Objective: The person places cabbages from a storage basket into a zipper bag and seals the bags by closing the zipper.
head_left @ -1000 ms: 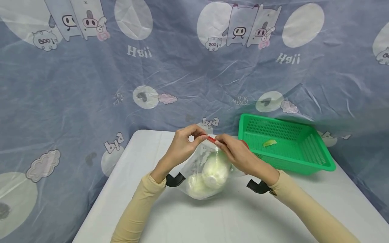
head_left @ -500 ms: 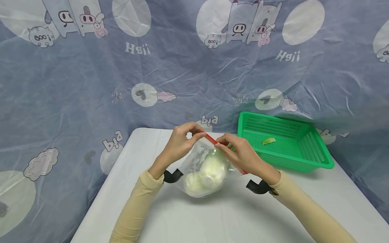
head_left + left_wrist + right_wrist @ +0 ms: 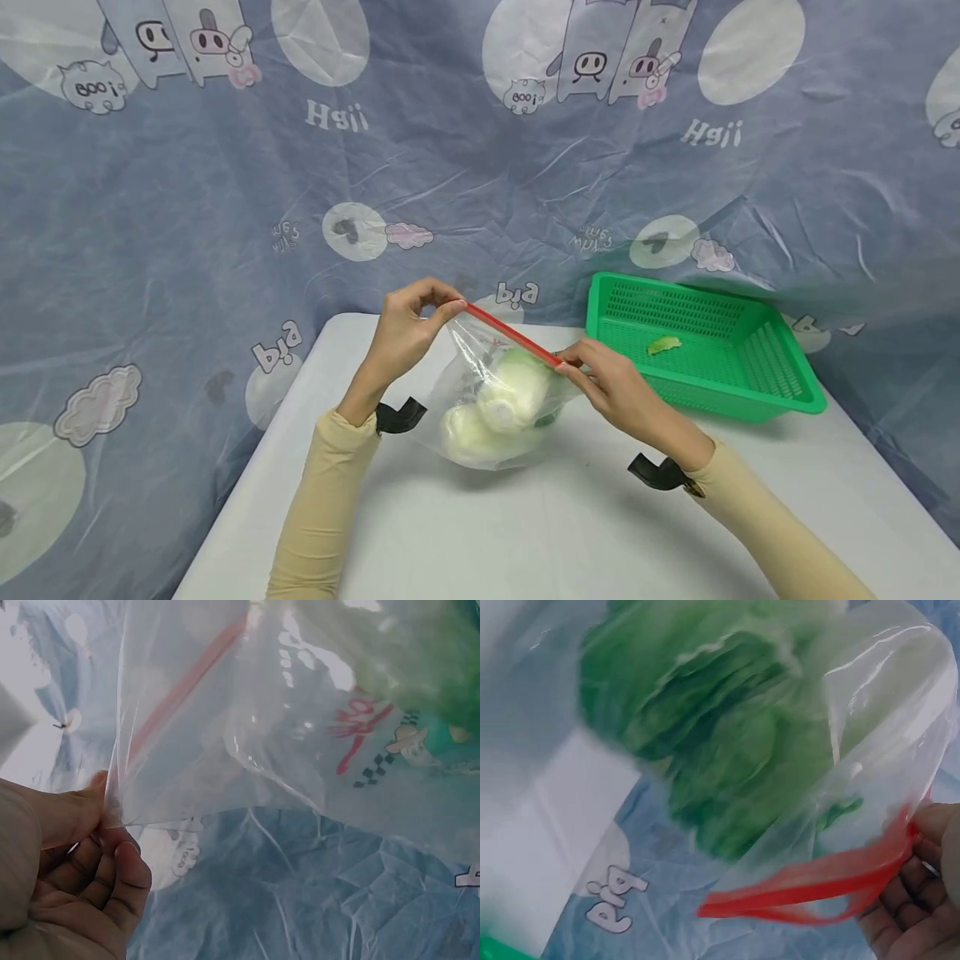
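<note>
A clear plastic zip bag (image 3: 435,408) holds cabbages (image 3: 513,392) with white bases and green leaves. Its red zip strip (image 3: 510,332) is stretched between both hands, slanting down to the right. My left hand (image 3: 405,333) pinches the bag's upper left corner between thumb and fingers. At the strip's other end my right hand (image 3: 611,383) pinches the red edge. In the right wrist view, leafy green tops (image 3: 735,742) show through the plastic, and two strands of the red strip (image 3: 795,883) part near the fingers. Printed pictures on the bag appear in the left wrist view.
To the right at the back stands a green plastic basket (image 3: 712,392) with a small leaf scrap (image 3: 663,344) in it. A white cloth covers the table (image 3: 480,542). Behind hangs a blue-grey printed curtain (image 3: 450,167).
Both hands have moved apart, the left one leftward and up, the right one rightward and slightly down. A longer stretch of the red strip now shows, pulled straight. The bag has shifted left.
</note>
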Available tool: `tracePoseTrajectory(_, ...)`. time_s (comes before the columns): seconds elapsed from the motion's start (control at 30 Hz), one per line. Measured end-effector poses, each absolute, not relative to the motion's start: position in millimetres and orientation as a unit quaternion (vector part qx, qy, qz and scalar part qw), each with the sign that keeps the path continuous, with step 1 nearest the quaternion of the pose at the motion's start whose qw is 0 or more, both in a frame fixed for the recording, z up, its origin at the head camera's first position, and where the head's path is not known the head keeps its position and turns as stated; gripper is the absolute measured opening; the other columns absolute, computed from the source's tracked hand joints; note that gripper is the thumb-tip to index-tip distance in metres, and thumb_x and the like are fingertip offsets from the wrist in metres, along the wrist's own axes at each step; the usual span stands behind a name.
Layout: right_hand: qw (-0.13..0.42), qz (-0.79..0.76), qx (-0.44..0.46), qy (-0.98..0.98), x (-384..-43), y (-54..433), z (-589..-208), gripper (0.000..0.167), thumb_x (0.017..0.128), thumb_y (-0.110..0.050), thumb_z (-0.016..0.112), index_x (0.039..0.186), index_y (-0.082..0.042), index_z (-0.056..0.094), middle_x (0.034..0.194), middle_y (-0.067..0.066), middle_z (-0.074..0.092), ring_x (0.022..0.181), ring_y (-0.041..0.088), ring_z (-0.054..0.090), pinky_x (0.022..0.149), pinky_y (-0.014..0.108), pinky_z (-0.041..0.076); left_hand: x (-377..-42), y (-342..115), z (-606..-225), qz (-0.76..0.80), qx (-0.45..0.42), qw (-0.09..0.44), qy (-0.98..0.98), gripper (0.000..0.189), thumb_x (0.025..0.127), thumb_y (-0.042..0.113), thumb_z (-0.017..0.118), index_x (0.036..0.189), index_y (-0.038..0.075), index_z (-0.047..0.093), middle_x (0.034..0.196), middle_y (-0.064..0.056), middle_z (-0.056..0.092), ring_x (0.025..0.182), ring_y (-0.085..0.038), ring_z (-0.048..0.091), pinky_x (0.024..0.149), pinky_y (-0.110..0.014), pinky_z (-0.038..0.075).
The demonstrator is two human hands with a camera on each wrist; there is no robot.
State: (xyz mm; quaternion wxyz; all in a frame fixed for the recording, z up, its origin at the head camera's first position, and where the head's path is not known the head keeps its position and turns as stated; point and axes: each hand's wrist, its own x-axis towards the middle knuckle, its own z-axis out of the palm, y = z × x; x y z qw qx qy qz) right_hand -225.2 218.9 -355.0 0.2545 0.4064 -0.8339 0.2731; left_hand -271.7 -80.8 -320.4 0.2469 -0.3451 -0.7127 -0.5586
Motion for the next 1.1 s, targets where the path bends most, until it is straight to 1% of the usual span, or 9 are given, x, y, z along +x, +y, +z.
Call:
tracePoseTrajectory(0.13, 0.267, 0.275, 0.405, -0.830, -228, 233, -367, 0.021, 0.083, 0.004, 0.069, 0.100, -0.009, 0.065, 0.090, -0.006, 0.060, 0.077, 0.004, 0.051, 0.065, 0.022, 0.044, -277, -89, -319, -0.575, -0.332, 0.241, -0.708, 0.006, 0.086, 0.002, 0.070, 0.091, 0.001, 0.069, 0.084, -0.016, 0.068, 0.076, -0.029, 0.062, 0.073, -0.023, 0.049)
tracePoseTrajectory(0.23, 0.275, 0.274, 0.390, -0.835, -230, 245, -374, 0.023, 0.082, 0.004, 0.070, 0.099, -0.011, 0.065, 0.090, -0.006, 0.061, 0.078, 0.003, 0.054, 0.067, 0.019, 0.046, -279, -96, -317, -0.578, -0.325, 0.251, -0.705, 0.007, 0.086, -0.001, 0.068, 0.092, -0.003, 0.068, 0.084, -0.019, 0.066, 0.074, -0.029, 0.060, 0.071, -0.024, 0.048)
tracePoseTrajectory(0.37, 0.280, 0.278, 0.367, -0.842, -230, 259, -383, 0.026, 0.080, 0.006, 0.071, 0.098, -0.013, 0.066, 0.090, -0.008, 0.062, 0.078, 0.001, 0.056, 0.067, 0.015, 0.045, -275, -104, -310, -0.587, -0.304, 0.276, -0.698, 0.007, 0.085, -0.004, 0.068, 0.090, -0.008, 0.066, 0.085, -0.023, 0.065, 0.072, -0.025, 0.057, 0.068, -0.023, 0.046)
tracePoseTrajectory(0.53, 0.268, 0.295, 0.343, -0.851, -235, 263, -383, 0.022, 0.085, 0.002, 0.069, 0.101, -0.013, 0.067, 0.089, -0.004, 0.064, 0.076, 0.002, 0.060, 0.069, 0.013, 0.048, -277, -106, -308, -0.598, -0.275, 0.281, -0.698, 0.010, 0.086, -0.002, 0.068, 0.091, -0.010, 0.066, 0.087, -0.025, 0.065, 0.073, -0.020, 0.057, 0.069, -0.022, 0.045)
tracePoseTrajectory(0.7, 0.201, 0.402, 0.275, -0.850, -258, 243, -375, 0.014, 0.092, -0.010, 0.064, 0.105, -0.012, 0.067, 0.080, 0.004, 0.069, 0.067, 0.007, 0.066, 0.059, 0.020, 0.052, -279, -113, -307, -0.613, -0.220, 0.328, -0.684, 0.014, 0.087, 0.001, 0.068, 0.092, -0.011, 0.066, 0.085, -0.026, 0.064, 0.064, -0.028, 0.058, 0.062, -0.021, 0.049)
tracePoseTrajectory(0.77, 0.156, 0.476, 0.250, -0.829, -272, 232, -373, 0.017, 0.094, -0.013, 0.062, 0.110, -0.008, 0.066, 0.086, 0.011, 0.071, 0.075, 0.014, 0.071, 0.065, 0.024, 0.056, -278, -118, -306, -0.623, -0.207, 0.347, -0.670, 0.015, 0.087, 0.001, 0.068, 0.093, -0.013, 0.065, 0.086, -0.026, 0.064, 0.062, -0.029, 0.059, 0.060, -0.022, 0.051)
tracePoseTrajectory(0.83, 0.121, 0.540, 0.236, -0.799, -285, 221, -371, 0.023, 0.095, -0.014, 0.060, 0.114, -0.003, 0.064, 0.098, 0.019, 0.069, 0.087, 0.019, 0.072, 0.079, 0.031, 0.058, -278, -123, -304, -0.632, -0.203, 0.354, -0.659, 0.016, 0.088, 0.001, 0.067, 0.095, -0.013, 0.064, 0.088, -0.026, 0.064, 0.064, -0.027, 0.063, 0.062, -0.023, 0.054)
tracePoseTrajectory(0.93, 0.090, 0.587, 0.220, -0.774, -302, 212, -377, 0.028, 0.095, -0.014, 0.060, 0.117, 0.003, 0.061, 0.110, 0.024, 0.063, 0.099, 0.023, 0.069, 0.089, 0.032, 0.055, -278, -132, -308, -0.623, -0.220, 0.336, -0.671, 0.015, 0.089, 0.001, 0.065, 0.098, -0.011, 0.064, 0.094, -0.023, 0.065, 0.075, -0.023, 0.067, 0.072, -0.023, 0.055)
tracePoseTrajectory(1.1, 0.046, 0.582, 0.173, -0.793, -321, 214, -403, 0.033, 0.099, -0.019, 0.056, 0.119, 0.007, 0.059, 0.118, 0.026, 0.060, 0.108, 0.033, 0.066, 0.090, 0.029, 0.054, -278, -141, -333, -0.536, -0.304, 0.259, -0.744, 0.009, 0.088, 0.004, 0.067, 0.097, 0.002, 0.069, 0.094, -0.012, 0.069, 0.083, -0.022, 0.068, 0.077, -0.024, 0.056)
